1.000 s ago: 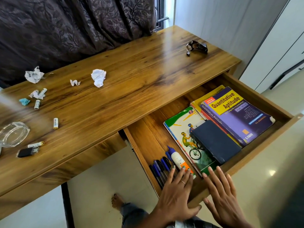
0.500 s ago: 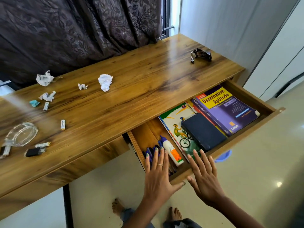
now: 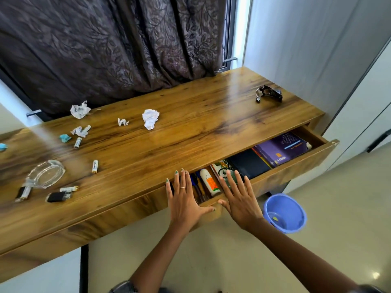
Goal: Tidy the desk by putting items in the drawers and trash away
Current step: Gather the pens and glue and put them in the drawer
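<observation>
- Left hand (image 3: 183,199) lay flat on the front edge of the drawer (image 3: 296,163), fingers straight and spread apart, a ring on one finger, thumb along the drawer front.
- Right hand (image 3: 239,197) was flat beside it on the same front edge, fingers straight and fanned apart, gripping nothing.
- Drawer stood partly open under the right half of the desk (image 3: 169,144), only a narrow strip of its inside showing.
- Inside the drawer: purple book (image 3: 281,149) toward the right end, dark blue notebook (image 3: 247,163) left of it, an illustrated book (image 3: 220,168) partly under the right fingers, a white bottle with an orange label (image 3: 208,181) between the two hands, pens (image 3: 196,187) just beside the left fingers.
- On the desktop, left side: glass ashtray (image 3: 45,174), black lighter (image 3: 57,196), batteries (image 3: 95,166), crumpled paper balls (image 3: 150,119), a small teal scrap (image 3: 65,138).
- Crumpled foil wrapper (image 3: 268,95) sat near the far right corner of the desk, well apart from the rest.
- Blue plastic bin (image 3: 284,212) stood on the floor below the drawer, just right of the right wrist.
- Dark patterned curtain (image 3: 116,49) hung behind the desk.
</observation>
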### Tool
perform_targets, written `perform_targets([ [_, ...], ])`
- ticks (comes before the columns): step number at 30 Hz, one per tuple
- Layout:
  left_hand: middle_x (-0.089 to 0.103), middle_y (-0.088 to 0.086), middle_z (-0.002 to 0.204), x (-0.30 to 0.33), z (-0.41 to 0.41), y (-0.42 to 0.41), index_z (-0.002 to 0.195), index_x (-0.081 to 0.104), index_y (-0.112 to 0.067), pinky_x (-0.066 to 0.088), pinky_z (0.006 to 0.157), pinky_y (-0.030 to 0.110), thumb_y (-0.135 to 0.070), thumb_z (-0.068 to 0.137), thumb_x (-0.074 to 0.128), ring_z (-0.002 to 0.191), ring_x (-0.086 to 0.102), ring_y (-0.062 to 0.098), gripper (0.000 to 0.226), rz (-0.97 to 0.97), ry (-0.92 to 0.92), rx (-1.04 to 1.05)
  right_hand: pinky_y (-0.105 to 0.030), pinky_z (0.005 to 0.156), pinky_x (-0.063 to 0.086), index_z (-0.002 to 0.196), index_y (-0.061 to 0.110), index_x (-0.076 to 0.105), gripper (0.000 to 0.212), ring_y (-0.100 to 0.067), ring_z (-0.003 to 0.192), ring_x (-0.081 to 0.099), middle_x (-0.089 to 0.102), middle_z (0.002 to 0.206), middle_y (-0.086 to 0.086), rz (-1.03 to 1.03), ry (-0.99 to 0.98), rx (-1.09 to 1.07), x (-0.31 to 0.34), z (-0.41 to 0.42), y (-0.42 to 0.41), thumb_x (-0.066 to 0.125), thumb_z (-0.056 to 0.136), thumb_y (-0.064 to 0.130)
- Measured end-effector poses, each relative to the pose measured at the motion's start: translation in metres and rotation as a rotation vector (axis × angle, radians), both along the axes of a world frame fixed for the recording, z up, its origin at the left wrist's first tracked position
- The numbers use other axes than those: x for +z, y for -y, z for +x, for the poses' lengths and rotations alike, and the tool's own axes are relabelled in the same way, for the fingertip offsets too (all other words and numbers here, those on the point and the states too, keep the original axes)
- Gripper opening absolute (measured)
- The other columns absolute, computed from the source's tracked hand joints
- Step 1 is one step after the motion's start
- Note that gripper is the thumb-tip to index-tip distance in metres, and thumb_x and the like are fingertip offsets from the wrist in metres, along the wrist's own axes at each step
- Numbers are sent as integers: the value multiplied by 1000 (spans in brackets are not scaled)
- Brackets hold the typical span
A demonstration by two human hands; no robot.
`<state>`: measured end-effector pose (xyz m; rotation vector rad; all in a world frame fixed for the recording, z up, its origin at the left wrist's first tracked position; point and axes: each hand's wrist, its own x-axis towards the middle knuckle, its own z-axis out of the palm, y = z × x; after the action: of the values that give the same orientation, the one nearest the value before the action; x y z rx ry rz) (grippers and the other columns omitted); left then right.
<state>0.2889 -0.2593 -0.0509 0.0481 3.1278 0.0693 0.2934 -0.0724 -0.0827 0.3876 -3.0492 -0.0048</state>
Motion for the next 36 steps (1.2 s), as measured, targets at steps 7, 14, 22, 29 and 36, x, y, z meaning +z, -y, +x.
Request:
perform_targets([
  [7,-9,8,159,4,-31,8,150,-9,-11,-14,113,50,-88,67,35,146,-12,27,121,-105,-35,-27,-49,112,26,145,10,27,79,-32,140,29,30,152,-13,214,-151,164,18,-47,21,52,84,55],
  [14,18,0,158,9,-54,8,151,13,-20,12,117,44,-68,79,53,146,12,27,95,-35,-54,-63,-46,110,30,136,8,48,65,-29,135,39,48,141,-10,276,-217,253,21,-76,39,65,82,39],
  [22,29,1,154,6,-66,10,149,23,-16,35,107,37,-48,92,49,142,25,32,70,-91,-76,-101,-34,84,55,97,6,71,47,-26,100,67,71,103,-12,-22,-288,250,19,-94,53,88,56,19],
  [29,73,0,105,-3,-76,14,109,71,-17,57,67,31,-43,54,88,98,69,27,62,-174,-158,-119,-28,57,52,77,13,66,25,-21,75,64,65,76,-1,-104,-297,209,26,-102,62,84,60,15],
  [36,73,0,105,-4,-74,15,108,72,-17,57,69,31,-40,53,89,96,69,26,62,-122,-167,-112,-30,61,53,84,10,67,30,-23,79,65,65,80,-4,-94,-265,166,29,-95,65,84,60,13],
])
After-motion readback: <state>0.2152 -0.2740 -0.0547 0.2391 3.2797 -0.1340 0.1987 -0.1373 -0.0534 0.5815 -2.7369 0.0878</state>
